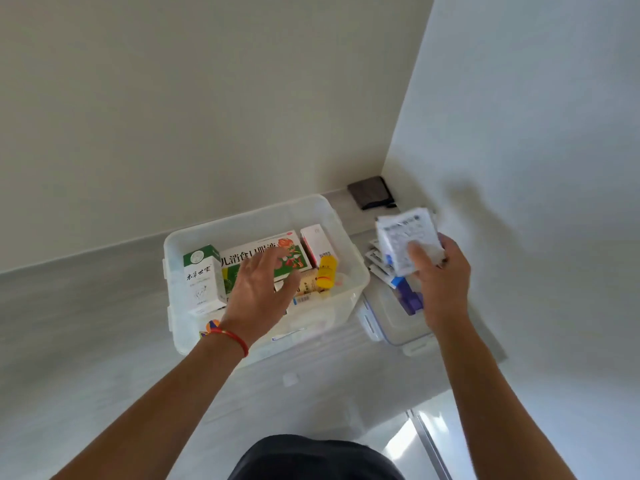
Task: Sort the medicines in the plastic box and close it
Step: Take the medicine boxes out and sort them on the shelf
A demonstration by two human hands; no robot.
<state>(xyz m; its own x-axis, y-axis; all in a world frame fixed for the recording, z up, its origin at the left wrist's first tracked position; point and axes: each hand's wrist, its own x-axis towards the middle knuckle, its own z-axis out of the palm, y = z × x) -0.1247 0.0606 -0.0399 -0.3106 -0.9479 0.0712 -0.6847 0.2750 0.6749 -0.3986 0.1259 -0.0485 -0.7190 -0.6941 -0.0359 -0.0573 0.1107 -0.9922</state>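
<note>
A clear plastic box (194, 233) stands open on the grey counter. Inside are a green-and-white carton (202, 278) upright at the left, a wide white-and-green carton (256, 252) at the back, a pink-and-white carton (317, 242) and a yellow bottle (327, 270). My left hand (259, 292) hovers over the box with fingers spread, holding nothing, and hides what lies beneath it. My right hand (441, 282) is to the right of the box and grips a stack of white sachets (407, 237).
The box lid (398, 322) lies on the counter to the right, with more sachets (379, 263) and a blue-purple pack (408, 294) on it. A dark square object (370, 192) sits in the wall corner. Walls close the back and right.
</note>
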